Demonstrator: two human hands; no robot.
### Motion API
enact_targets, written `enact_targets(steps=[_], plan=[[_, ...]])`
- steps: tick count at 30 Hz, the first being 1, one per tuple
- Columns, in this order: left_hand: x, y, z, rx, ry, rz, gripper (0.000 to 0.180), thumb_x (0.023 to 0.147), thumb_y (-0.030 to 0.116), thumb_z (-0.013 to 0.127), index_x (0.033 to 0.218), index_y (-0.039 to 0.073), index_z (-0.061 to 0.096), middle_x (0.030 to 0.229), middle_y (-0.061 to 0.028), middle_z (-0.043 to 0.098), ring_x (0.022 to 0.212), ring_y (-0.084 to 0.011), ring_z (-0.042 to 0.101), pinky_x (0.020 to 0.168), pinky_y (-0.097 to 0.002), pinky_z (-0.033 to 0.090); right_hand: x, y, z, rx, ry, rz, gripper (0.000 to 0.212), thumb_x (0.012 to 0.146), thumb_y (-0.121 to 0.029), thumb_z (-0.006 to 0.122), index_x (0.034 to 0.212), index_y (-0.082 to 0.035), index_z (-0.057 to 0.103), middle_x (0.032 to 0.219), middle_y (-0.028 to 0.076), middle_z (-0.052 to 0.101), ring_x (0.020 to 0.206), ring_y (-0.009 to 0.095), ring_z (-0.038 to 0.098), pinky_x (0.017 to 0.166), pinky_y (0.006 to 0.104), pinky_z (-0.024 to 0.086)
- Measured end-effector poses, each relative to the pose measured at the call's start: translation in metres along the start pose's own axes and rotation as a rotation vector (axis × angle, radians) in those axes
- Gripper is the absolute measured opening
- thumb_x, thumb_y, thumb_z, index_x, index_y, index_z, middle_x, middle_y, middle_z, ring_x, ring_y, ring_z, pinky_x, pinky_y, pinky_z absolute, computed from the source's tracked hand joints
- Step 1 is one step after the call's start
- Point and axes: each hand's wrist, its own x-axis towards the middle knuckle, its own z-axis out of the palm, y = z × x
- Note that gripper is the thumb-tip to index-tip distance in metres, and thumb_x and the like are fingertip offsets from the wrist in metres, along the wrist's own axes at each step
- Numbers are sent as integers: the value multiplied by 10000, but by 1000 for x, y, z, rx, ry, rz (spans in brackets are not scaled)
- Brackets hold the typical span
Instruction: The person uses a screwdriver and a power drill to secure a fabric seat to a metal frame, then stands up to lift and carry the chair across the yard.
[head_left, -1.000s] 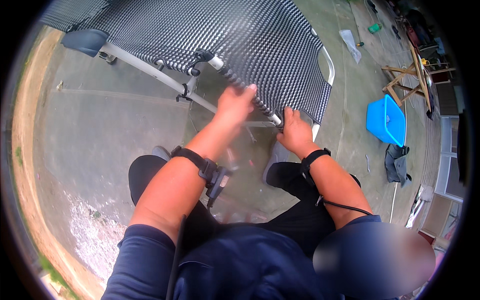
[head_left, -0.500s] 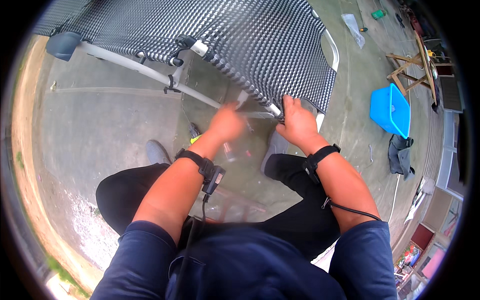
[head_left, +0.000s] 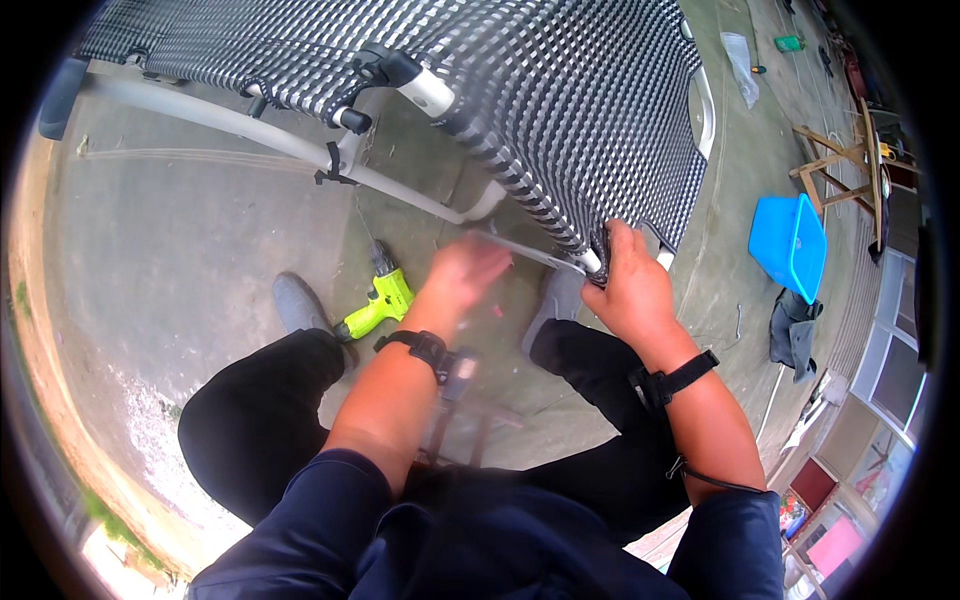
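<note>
A reclining lounge chair with black-and-white woven fabric [head_left: 560, 110] and a white tubular frame [head_left: 230, 122] fills the upper part of the view. My right hand [head_left: 637, 283] is closed around the fabric's near corner, beside the bare end of a frame tube. My left hand [head_left: 470, 272] is smeared by motion just below the chair's crossbar, left of that corner, so its fingers cannot be made out. A yellow-green cordless drill [head_left: 385, 299] lies on the ground by my left shoe, left of my left forearm.
To the right stand a blue plastic tub [head_left: 790, 245] and a wooden folding stand [head_left: 845, 160], with a dark grey bag [head_left: 793, 335] near them. A clear plastic bag [head_left: 740, 68] lies beyond the chair. My grey shoes [head_left: 300, 302] are planted under the near side.
The chair's near edge now appears larger and closer, and its corner has shifted right with my right hand. My left forearm has moved right, uncovering the drill.
</note>
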Motion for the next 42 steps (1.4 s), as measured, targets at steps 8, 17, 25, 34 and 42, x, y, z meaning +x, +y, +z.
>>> enact_targets(steps=[8,17,25,34,42], plan=[[14,15,-4,-211,-148,91,313,1027,262,562,1202,4,532,1095,-185,643,1047,-317,651,916,-411,572,5,6,10,-26,12,-20,723,689,-147,740,1308,-24,388,1088,224,555,782,411,658,649,483,551],[-15,27,12,-338,-117,155,218,1009,260,599,1043,46,572,989,-120,626,983,-275,635,948,-410,543,5,7,10,-5,8,-2,712,699,-157,735,1306,-42,380,1094,228,556,785,420,656,661,489,550],[-33,46,13,-273,-227,277,212,969,285,664,985,82,607,914,-34,627,923,-206,639,861,-380,547,4,9,12,1,37,-14,717,698,-167,735,1312,-54,382,1087,223,562,781,421,655,655,491,547],[-73,73,28,-233,-454,479,186,939,250,706,1042,107,648,971,-22,665,986,-204,638,924,-386,519,3,8,11,-8,35,-6,698,701,-163,730,1302,-57,390,1078,224,568,804,430,652,672,502,543],[-124,85,48,29,-555,664,281,960,159,667,1220,67,611,1117,-80,676,1097,-242,631,983,-441,512,3,12,14,11,-8,26,678,711,-162,725,1294,-57,395,1090,240,565,834,438,652,711,512,540]])
